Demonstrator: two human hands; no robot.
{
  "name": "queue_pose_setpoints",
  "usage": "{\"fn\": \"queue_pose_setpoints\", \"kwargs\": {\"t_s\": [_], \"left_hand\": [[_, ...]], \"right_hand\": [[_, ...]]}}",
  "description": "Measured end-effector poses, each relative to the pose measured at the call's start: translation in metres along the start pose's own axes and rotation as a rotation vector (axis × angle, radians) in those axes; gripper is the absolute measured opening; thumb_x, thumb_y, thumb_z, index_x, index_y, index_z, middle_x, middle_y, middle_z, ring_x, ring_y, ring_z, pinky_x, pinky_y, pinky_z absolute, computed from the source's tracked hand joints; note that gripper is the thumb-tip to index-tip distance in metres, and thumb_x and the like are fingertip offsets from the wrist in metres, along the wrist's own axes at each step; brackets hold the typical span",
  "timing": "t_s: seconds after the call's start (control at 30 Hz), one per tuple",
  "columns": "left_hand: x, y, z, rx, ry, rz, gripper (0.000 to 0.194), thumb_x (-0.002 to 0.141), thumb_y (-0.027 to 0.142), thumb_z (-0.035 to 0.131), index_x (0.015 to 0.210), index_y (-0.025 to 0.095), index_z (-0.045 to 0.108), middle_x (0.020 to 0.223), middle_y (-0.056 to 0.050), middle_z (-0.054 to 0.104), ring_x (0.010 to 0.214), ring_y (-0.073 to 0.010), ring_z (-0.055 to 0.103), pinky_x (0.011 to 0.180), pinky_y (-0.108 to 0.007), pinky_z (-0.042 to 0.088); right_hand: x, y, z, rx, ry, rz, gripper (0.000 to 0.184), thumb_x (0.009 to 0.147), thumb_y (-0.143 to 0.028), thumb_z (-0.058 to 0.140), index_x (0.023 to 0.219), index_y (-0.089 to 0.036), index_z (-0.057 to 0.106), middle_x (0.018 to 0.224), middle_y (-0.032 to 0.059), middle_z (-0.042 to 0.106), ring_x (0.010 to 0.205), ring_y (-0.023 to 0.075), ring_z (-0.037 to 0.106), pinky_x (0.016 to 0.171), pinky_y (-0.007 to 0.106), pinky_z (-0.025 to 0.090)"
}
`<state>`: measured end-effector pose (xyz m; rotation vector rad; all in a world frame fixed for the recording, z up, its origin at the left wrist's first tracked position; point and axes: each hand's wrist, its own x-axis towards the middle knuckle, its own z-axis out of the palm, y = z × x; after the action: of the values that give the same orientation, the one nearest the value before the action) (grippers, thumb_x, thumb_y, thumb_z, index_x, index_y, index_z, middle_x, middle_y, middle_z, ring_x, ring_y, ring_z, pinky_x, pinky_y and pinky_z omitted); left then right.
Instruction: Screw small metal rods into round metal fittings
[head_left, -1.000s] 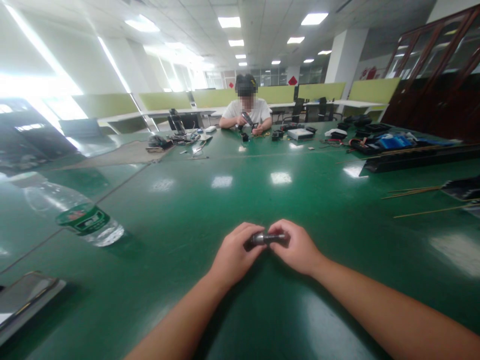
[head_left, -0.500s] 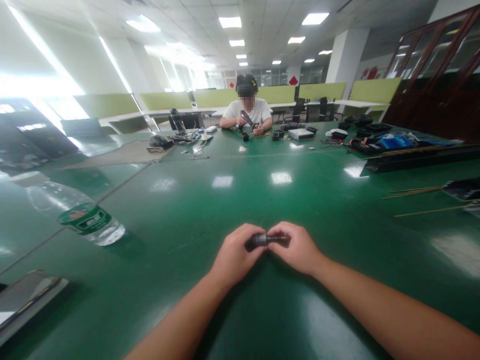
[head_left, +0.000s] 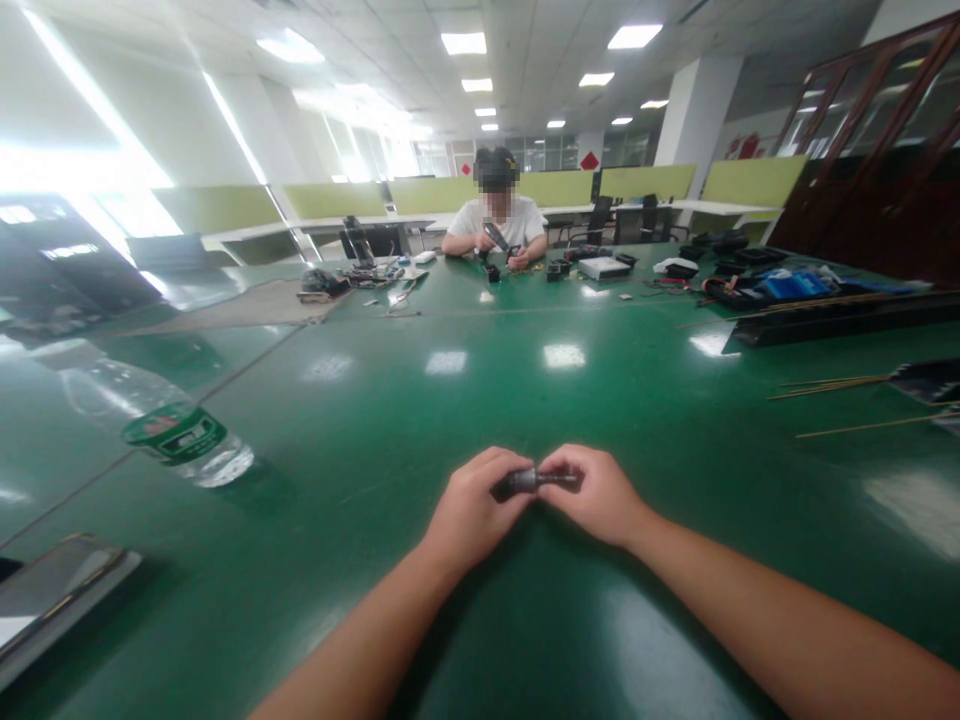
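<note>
Fingers (head_left: pixel 507 463) partly hide a dark, slim, cylindrical tool (head_left: pixel 523 481); left of the tool, the view's edge crops a flat, grey, rectangular slab (head_left: pixel 71 585); beyond the tool, black boxy parts (head_left: pixel 556 269) blur.

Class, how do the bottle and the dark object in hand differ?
The bottle is clear; the dark object is blackish grey. The bottle rests on the table; the left hand and right hand hold the dark object. The bottle is larger than the dark object. Both are elongated.
</note>
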<state>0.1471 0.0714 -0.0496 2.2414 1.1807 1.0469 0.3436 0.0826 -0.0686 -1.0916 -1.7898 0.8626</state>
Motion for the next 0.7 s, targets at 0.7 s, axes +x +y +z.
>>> {"fn": "queue_pose_setpoints", "kwargs": {"t_s": [0.7], "left_hand": [[-0.0004, -0.0010, -0.0023, 0.029, 0.016, 0.017, 0.022, 0.079, 0.011, 0.069, 0.099, 0.021, 0.069, 0.097, -0.004, 0.069, 0.090, -0.0174, 0.064, 0.081, -0.029, 0.051]], "right_hand": [[-0.0005, -0.0005, 0.0013, 0.027, -0.001, 0.037, 0.011, 0.073, -0.020, 0.073, 0.084, -0.018, 0.072, 0.083, 0.0031, 0.073, 0.077, 0.0183, 0.068, 0.071, 0.028, 0.053]]}}
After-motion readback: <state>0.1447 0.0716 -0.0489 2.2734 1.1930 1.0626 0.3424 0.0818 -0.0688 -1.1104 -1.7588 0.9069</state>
